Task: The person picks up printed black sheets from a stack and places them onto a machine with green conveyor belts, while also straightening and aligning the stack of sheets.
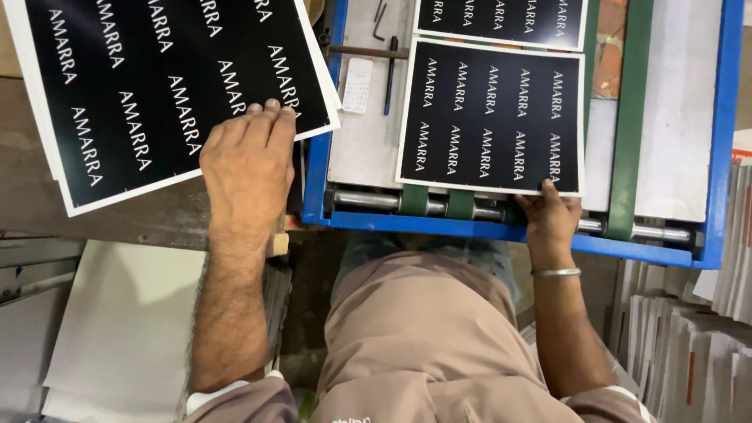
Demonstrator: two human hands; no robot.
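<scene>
Black, white-bordered printed card is what both hands are occupied with. The blue-framed feed table (717,141) serves as landmark. To its left, on a worn wooden surface, a stack of black printed sheets (157,86) lies at a tilt, and the left hand (247,168) is laid flat on the stack's lower right corner, fingers together and pressing down rather than closed around anything. On the table itself a single black printed sheet (489,117) lies square, and its lower right edge is pinched by the right hand (551,219), thumb above; the fingers below are hidden. A second printed sheet (501,19) lies farther up the table, cut off by the picture's top edge.

By judgement, the single sheet could skew against the green belts (627,117) if pushed from one corner only, and the fingertips sit close to the steel roller (368,200) at the table's near edge, where they could be caught. The stack could slide or fan out, since only one corner is weighted.

A black pen (389,74) and a small white card (358,84) lie at the table's left side. The white piles (689,345) below the table's right end are too blurred to identify.
</scene>
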